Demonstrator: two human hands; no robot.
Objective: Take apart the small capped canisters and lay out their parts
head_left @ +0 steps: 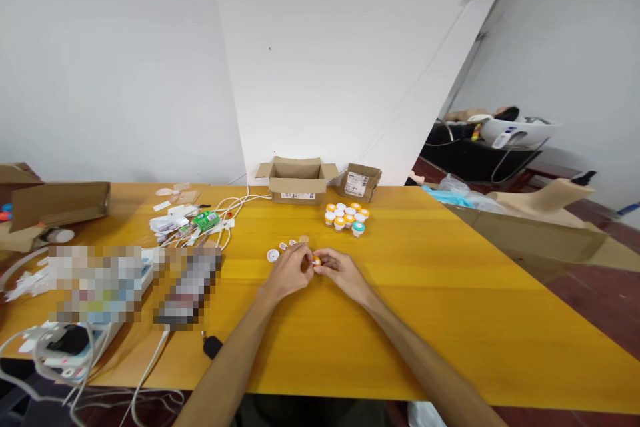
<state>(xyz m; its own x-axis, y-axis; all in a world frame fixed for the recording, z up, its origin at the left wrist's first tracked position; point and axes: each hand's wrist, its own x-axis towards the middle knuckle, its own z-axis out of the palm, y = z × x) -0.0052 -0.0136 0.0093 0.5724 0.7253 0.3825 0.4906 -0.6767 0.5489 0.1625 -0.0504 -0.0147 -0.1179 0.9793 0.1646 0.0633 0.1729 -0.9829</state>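
Note:
My left hand (293, 270) and my right hand (341, 270) meet over the middle of the table. Between their fingertips is a small round orange-and-white cap-like piece (317, 261). The right fingers pinch its side, and the left thumb and fingertips close on it from the other side. Just beyond the left hand lie a white round cap (273, 256), small white discs with holes (283, 246) and a tan disc (304, 239). Farther back stands a cluster of white pieces with orange tops (339, 221), one with a teal top (359, 228).
An open cardboard box (297, 184) and a smaller carton (360, 182) stand against the wall. To the left are a blurred-out phone (190, 287), a power strip (113, 320), cables, a green packet (207, 220) and a black fob (212, 346) near my left forearm.

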